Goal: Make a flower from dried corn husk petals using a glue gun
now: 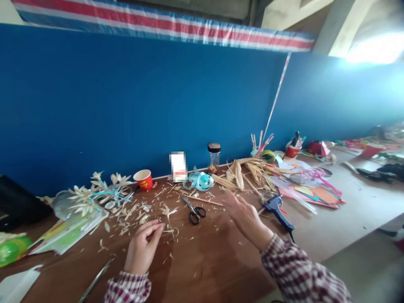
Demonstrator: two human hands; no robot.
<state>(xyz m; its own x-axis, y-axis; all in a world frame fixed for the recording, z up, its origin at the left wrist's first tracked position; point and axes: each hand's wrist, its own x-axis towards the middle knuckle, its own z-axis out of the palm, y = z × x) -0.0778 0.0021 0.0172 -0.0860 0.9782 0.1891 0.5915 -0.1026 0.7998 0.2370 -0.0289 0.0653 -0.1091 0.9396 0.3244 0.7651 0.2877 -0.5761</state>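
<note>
My left hand is low over the brown table, thumb and fingertips drawn together. Whatever lies between them, if anything, is too small to make out. Close by its fingertips is a small pale husk flower with a thin stem. My right hand is stretched forward with fingers extended and slightly blurred; I see nothing held in it. Between the hands lie black-handled scissors, and a thin stick lies behind them. Right of my right hand is a blue hot glue gun.
Dried corn husks, a blue ribbon coil, a lidded jar and a red paper cup line the blue partition. Husk flowers stand left. Metal tweezers lie front left; coloured paper lies right.
</note>
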